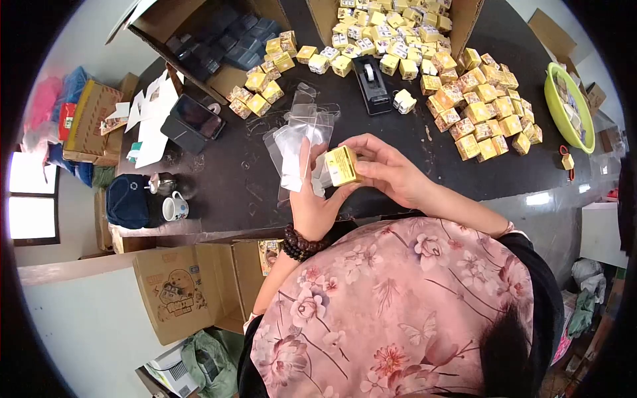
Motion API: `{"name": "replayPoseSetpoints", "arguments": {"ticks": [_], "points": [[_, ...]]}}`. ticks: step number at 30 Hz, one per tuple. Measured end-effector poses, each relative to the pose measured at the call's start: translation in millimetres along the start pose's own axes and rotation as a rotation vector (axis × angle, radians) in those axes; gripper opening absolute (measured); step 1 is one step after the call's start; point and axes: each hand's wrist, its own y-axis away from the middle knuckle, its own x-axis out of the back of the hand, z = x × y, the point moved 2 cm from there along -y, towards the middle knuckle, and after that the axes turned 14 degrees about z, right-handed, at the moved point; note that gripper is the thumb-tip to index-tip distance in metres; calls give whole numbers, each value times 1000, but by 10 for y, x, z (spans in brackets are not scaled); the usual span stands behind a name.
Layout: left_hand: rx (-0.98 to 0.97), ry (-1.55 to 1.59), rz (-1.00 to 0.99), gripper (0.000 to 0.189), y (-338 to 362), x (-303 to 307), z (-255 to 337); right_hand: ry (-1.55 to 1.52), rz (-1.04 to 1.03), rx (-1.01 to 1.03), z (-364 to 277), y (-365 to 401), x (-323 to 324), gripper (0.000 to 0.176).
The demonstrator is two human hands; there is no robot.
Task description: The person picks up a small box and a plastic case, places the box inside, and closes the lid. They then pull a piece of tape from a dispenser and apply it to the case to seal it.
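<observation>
A small yellow printed box (342, 166) is gripped between the fingers and thumb of my right hand (395, 174). My left hand (314, 211), with dark beads at its wrist, is closed on several flat clear plastic sleeves (292, 154). Its thumb reaches under the yellow box, and part of its grip is hidden by the plastic. More clear plastic lies on the dark table just beyond this hand. Beyond the right hand, a black tape dispenser (373, 86) lies near a single small white-and-yellow box (404, 101).
Many yellow boxes (488, 109) are piled at right, others spill from a cardboard carton (468, 26) at the back. Another carton (222, 83) holds clear plastic cases. A phone (196, 119), a mug (176, 207) and a green basket (552, 99) stand around the dark table (239, 179).
</observation>
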Motion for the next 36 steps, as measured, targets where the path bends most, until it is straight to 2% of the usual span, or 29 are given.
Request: {"name": "replayPoseSetpoints", "arguments": {"ticks": [1, 3, 5, 7, 10, 13, 15, 16, 17, 18, 19, 20, 22, 23, 25, 28, 30, 32, 34, 36], "points": [[-49, -43, 19, 99, 0, 19, -7, -1, 1, 1, -25, 10, -7, 50], [-68, -105, 10, 96, 3, 27, 12, 267, -12, 46, -66, 26, -3, 44], [-59, -45, -38, 93, 15, 6, 11, 236, -23, 63, -98, 43, 47, 43], [-70, -52, -44, 99, 29, 1, -63, 206, -34, 80, -118, 46, 116, 41], [-7, 43, -38, 98, 43, 25, -106, 309, -16, 206, -166, 36, 172, 41], [-8, 66, -63, 97, 38, 25, -50, 298, -140, 166, -313, 115, 110, 41], [46, 239, -72, 86, 48, 8, -84, 338, -216, 192, -394, 125, 148, 38], [45, 240, -73, 86, 57, 3, -104, 218, -65, 289, -409, 75, 214, 34], [111, 289, -85, 80, 77, -1, -132, -26, 103, 262, -426, 19, 248, 33], [177, 338, -99, 73, 91, -11, -145, 46, 191, 401, -465, -32, 291, 29], [111, 335, -110, 58, 116, -5, -128, 181, 246, 561, -413, -102, 281, 26], [109, 337, -112, 58, 113, -21, -77, 317, 297, 720, -402, -163, 251, 25], [233, 377, -113, 52, 118, -30, -5, 366, 275, 640, -350, -153, 183, 37], [231, 377, -113, 52, 113, -24, -18, 428, 244, 604, -299, -173, 203, 42], [156, 301, -53, 47, 117, 11, -66, 462, 219, 550, -272, -159, 238, 42], [111, 260, -64, 43, 134, 39, -109, 623, 233, 500, -288, -128, 282, 41], [67, 198, -116, 41, 127, 25, -173, 916, 136, 594, -360, -110, 280, 46], [19, 139, -169, 40, 102, 25, -134, 892, 140, 654, -316, -104, 290, 48], [175, 82, -207, 36, 27, 43, 14, 870, 139, 715, -259, -100, 278, 51], [137, 100, -188, 34, 23, 22, -61, 626, 252, 456, -157, -87, 288, 50]]}}
